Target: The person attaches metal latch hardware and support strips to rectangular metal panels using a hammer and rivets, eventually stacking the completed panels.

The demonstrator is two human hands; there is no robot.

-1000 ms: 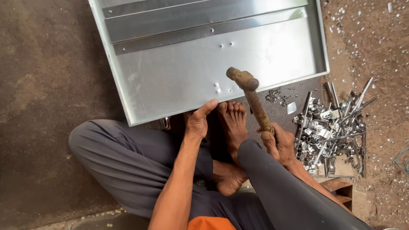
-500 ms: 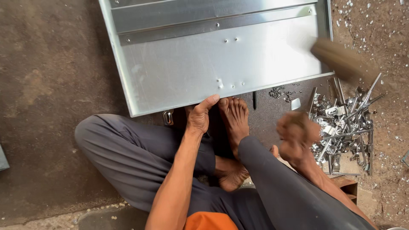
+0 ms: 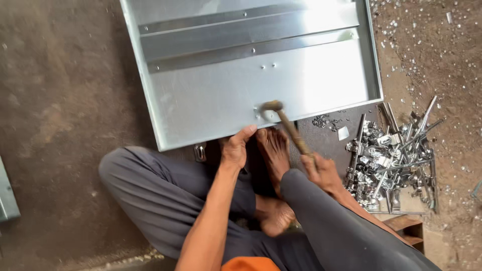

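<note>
Now right hand [image 3: 321,173] fingers clamped on hammer [image 3: 287,125]; left hand [image 3: 235,150] fingers pressing metal tray [image 3: 211,100] edge.

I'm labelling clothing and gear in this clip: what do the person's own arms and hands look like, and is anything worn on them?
Both arms are bare to above the elbow: no sleeves show. The left hand and right hand wear no gloves, rings, watch or bands that can be seen. Grey trousers cover the legs.

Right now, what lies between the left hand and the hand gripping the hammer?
A bare foot, toes at the metal tray's edge, lies between left hand and right hand in the head view.
</note>
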